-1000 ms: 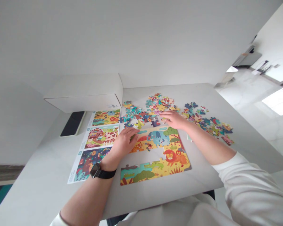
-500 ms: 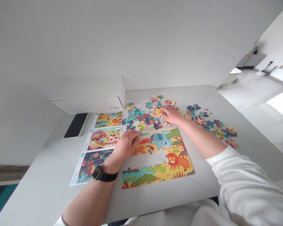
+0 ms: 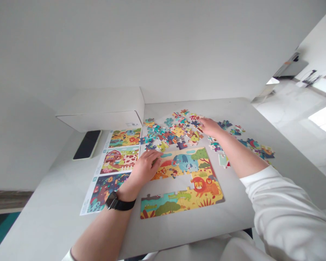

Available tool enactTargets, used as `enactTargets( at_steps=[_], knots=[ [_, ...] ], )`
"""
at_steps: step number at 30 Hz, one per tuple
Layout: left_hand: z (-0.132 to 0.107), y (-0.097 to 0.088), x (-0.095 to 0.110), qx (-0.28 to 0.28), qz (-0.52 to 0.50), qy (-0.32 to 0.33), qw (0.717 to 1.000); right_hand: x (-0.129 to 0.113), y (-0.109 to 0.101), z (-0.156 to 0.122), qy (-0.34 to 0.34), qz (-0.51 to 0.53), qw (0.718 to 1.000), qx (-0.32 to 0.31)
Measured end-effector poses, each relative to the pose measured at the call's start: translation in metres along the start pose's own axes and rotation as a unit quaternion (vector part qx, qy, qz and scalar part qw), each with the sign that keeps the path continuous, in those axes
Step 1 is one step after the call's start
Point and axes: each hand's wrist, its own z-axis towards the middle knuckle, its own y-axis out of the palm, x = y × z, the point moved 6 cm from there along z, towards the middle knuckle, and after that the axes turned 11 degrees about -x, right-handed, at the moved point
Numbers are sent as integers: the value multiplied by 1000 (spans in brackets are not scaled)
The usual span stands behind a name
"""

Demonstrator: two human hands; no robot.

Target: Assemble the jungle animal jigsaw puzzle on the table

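A partly assembled animal jigsaw (image 3: 184, 181) lies on the white table (image 3: 179, 232), with an elephant, a lion and a gap through its middle. My left hand (image 3: 145, 167), a black watch on its wrist, rests flat with fingers stretched out on the puzzle's upper left corner. My right hand (image 3: 210, 126) reaches out over the pile of loose pieces (image 3: 176, 132) beyond the puzzle, its fingers spread and touching pieces at the pile's right side. I cannot see a piece held in it.
A reference sheet (image 3: 112, 165) with three pictures lies left of the puzzle. Behind it stand a white box (image 3: 103, 108) and a dark phone (image 3: 87, 144). More loose pieces (image 3: 250, 145) are scattered at the right, near my right forearm.
My right hand has moved away from the puzzle's top edge, farther out and to the right across the loose pieces. The left hand has stayed on the puzzle corner.
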Motion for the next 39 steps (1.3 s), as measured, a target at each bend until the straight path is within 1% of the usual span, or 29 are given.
enactTargets(
  at_steps=[4, 8, 11, 13, 15, 18, 20, 23, 26, 28, 30, 32, 34, 39],
  knots=[
    [0, 0, -1, 0, 2, 1, 1000, 12, -3, -4, 18, 11, 1000, 15],
    [0, 1, -1, 0, 2, 2, 1000, 16, -6, -8, 26, 29, 999, 10],
    [0, 1, -1, 0, -2, 3, 1000, 15, -10, -13, 5, 55, 998, 1],
    [0, 1, -2, -2, -4, 2, 1000, 16, -15, -17, -9, 64, 998, 13],
    [0, 1, -2, -5, -3, 1, 1000, 22, -19, -21, 6, 52, 998, 22],
    [1, 1, -2, -8, -2, 1, 1000, 29, -17, -26, 40, 22, 999, 4],
    [1, 2, -2, -9, -2, 1, 1000, 29, -13, -28, 41, 2, 999, -10],
    [0, 2, -2, -4, 2, 1, 1000, 26, -10, -31, 33, -16, 999, -14],
    [0, 1, -2, 0, 3, 1, 1000, 29, -14, -32, 41, 21, 999, 11],
    [0, 1, -2, 1, 2, 0, 1000, 37, -21, -31, 54, 78, 994, 53],
    [0, 0, -2, 3, 1, 0, 1000, 46, -28, -30, 59, 144, 983, 95],
    [0, 1, -2, 5, 0, 1, 1000, 51, -32, -28, 46, 182, 975, 119],
    [0, 1, -2, 4, 1, 2, 1000, 50, -33, -28, 24, 188, 974, 126],
    [-1, 2, -3, 3, 7, 5, 1000, 27, -28, -32, -69, 154, 980, 109]
  ],
)
